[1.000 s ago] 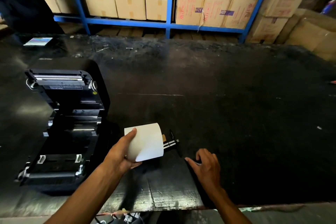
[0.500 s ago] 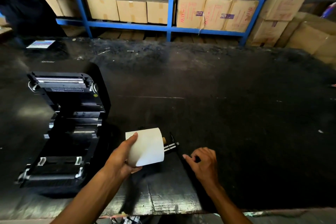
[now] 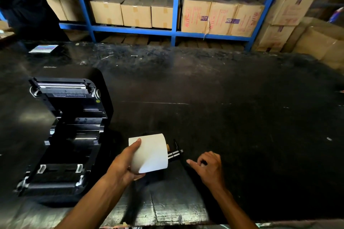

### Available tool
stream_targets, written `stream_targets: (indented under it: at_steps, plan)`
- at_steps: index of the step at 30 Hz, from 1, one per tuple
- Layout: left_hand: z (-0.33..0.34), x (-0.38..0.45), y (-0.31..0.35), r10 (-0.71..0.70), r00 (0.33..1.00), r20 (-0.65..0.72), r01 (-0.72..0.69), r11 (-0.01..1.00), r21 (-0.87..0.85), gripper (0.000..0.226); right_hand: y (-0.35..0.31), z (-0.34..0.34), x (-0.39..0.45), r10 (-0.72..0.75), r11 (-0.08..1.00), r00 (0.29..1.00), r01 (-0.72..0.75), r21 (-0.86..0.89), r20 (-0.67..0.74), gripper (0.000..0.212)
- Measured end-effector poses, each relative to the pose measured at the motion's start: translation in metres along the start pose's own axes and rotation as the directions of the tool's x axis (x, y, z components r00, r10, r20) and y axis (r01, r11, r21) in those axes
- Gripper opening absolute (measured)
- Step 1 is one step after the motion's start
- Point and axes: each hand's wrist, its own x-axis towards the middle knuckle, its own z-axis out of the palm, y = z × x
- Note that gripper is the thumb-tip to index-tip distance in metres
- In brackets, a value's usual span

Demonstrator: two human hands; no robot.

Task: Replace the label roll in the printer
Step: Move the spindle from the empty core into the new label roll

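Fingers of the left hand (image 3: 124, 166) still wrap the roll (image 3: 151, 152), held above the table (image 3: 242, 117) right of the open printer (image 3: 61, 135). The right hand (image 3: 208, 168) has curled since earlier, pinching the black spindle (image 3: 176, 151) end.

Open printer (image 3: 61, 135) sits at table (image 3: 242, 117) left edge, lid up behind its bay, bay open from above; right of printer the left hand (image 3: 122, 167) with label roll (image 3: 150, 152) and right hand (image 3: 208, 167) block the near edge; farther right of printer, bare tabletop; small card (image 3: 43, 48) behind printer.
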Motion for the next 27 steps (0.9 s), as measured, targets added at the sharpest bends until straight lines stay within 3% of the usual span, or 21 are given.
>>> stream_targets:
  at_steps: [7, 11, 13, 16, 25, 27]
  plan:
    - [0.0, 0.003, -0.002, -0.009, 1.0, 0.019, 0.009, 1.0, 0.009, 0.02, 0.003, -0.003, 0.002, 0.032, 0.999, 0.999, -0.031, -0.023, 0.043, 0.029]
    - [0.001, 0.003, -0.001, -0.014, 1.0, 0.01, 0.014, 1.0, 0.023, 0.02, 0.011, -0.006, 0.011, -0.1, 0.944, 0.994, 0.105, -0.313, 0.032, 0.017]
    - [0.002, 0.003, -0.001, -0.021, 1.0, 0.017, 0.02, 1.0, 0.02, 0.02, 0.01, -0.007, 0.014, -0.159, 0.845, 0.979, 0.203, -0.495, 0.13, 0.019]
    - [0.003, 0.004, 0.0, -0.017, 1.0, 0.021, 0.017, 1.0, 0.02, 0.019, 0.006, -0.004, 0.009, -0.139, 0.736, 0.948, 0.293, -0.611, 0.288, 0.03]
    - [0.005, 0.008, 0.005, -0.003, 0.999, 0.033, 0.004, 1.0, -0.007, 0.016, 0.015, -0.005, -0.007, -0.282, 0.733, 0.904, 0.418, -0.537, 0.32, 0.031]
    - [0.004, 0.009, 0.006, -0.002, 0.999, 0.036, 0.003, 1.0, -0.008, 0.016, 0.014, -0.006, -0.009, -0.25, 0.769, 0.92, 0.378, -0.515, 0.302, 0.031]
